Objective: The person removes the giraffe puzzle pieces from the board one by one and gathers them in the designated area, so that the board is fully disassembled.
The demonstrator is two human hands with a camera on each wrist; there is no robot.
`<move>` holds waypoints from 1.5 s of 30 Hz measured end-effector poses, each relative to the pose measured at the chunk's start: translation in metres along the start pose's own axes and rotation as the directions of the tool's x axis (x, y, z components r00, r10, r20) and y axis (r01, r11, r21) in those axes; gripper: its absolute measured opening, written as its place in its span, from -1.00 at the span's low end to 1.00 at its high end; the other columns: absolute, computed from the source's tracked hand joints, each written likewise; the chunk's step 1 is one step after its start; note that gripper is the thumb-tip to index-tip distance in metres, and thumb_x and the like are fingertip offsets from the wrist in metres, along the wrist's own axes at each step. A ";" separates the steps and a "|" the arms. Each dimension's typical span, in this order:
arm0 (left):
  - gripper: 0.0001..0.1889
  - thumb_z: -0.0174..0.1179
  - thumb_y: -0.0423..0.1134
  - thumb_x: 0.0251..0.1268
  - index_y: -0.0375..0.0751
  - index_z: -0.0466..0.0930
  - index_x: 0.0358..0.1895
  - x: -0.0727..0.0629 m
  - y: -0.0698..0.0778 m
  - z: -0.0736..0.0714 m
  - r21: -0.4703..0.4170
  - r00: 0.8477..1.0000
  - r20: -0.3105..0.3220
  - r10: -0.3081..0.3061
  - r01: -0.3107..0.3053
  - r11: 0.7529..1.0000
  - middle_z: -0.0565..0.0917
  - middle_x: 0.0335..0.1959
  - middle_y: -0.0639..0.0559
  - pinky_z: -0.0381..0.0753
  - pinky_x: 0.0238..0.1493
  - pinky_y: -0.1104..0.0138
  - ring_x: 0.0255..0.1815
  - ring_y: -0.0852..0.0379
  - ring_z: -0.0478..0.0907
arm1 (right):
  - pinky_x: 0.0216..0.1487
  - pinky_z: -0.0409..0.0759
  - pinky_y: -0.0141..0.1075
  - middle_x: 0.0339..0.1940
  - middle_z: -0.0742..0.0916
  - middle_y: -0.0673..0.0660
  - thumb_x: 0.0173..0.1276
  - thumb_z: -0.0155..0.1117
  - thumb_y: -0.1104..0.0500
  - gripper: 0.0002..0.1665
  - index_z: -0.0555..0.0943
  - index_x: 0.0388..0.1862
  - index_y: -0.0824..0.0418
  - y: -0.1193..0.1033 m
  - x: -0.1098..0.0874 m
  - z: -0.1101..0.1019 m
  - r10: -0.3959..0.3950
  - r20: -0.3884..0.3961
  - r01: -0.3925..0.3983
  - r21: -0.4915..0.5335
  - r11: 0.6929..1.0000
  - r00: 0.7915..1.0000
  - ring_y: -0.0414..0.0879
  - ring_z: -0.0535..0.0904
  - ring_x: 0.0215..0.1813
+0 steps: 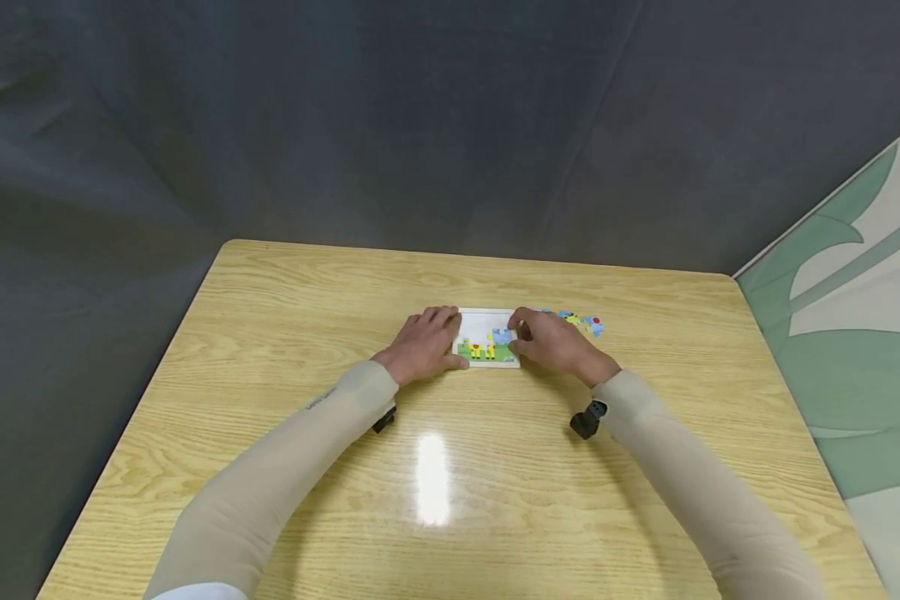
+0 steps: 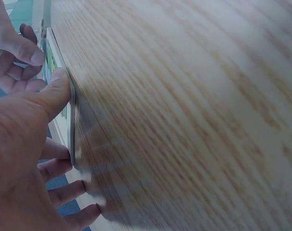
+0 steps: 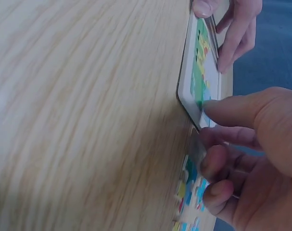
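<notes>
A shallow white puzzle tray [image 1: 483,312] lies on the table, partly filled along its front and right with green, yellow and light blue pieces. My left hand [image 1: 426,340] steadies its left side, the thumb [image 2: 59,89] over the front rim and the fingers spread by the back corner. At the tray's right side, my right hand [image 1: 551,340] has its thumb and forefinger at a light blue puzzle piece [image 1: 502,336]. In the right wrist view the thumb [image 3: 227,108] presses down there while the other fingers curl beside the rim, hiding part of the piece.
Several loose puzzle pieces [image 1: 592,323], blue, yellow and red, lie behind and right of the right hand. The wooden table [image 1: 307,292] ends at a dark curtain [image 1: 420,125] at the back. A green and white patterned cloth [image 1: 855,333] hangs at the right.
</notes>
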State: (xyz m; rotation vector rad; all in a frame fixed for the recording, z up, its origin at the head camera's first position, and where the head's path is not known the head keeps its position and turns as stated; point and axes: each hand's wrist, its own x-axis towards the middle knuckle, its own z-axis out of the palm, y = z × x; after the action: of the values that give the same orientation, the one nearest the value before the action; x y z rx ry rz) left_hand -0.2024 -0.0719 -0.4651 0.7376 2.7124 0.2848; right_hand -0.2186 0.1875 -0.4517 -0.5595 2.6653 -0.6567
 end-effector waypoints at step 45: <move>-0.05 0.10 0.29 0.58 -0.25 0.03 0.74 -0.001 0.002 -0.002 0.017 1.000 0.014 -0.010 0.010 1.000 0.02 0.79 -0.13 0.21 0.70 -0.12 0.78 -0.14 0.02 | -0.06 0.50 -0.17 -0.05 0.72 0.25 0.60 0.18 0.34 -0.80 0.68 0.07 0.34 -0.009 0.019 -0.001 -0.050 0.110 0.048 0.028 0.998 0.993 -0.01 0.51 -0.15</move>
State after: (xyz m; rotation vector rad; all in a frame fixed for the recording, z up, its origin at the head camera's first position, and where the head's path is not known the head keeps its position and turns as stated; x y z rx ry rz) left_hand -0.2015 -0.0706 -0.4625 0.7282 2.7076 0.2536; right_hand -0.2332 0.1719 -0.4502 -0.6372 2.5438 -0.6532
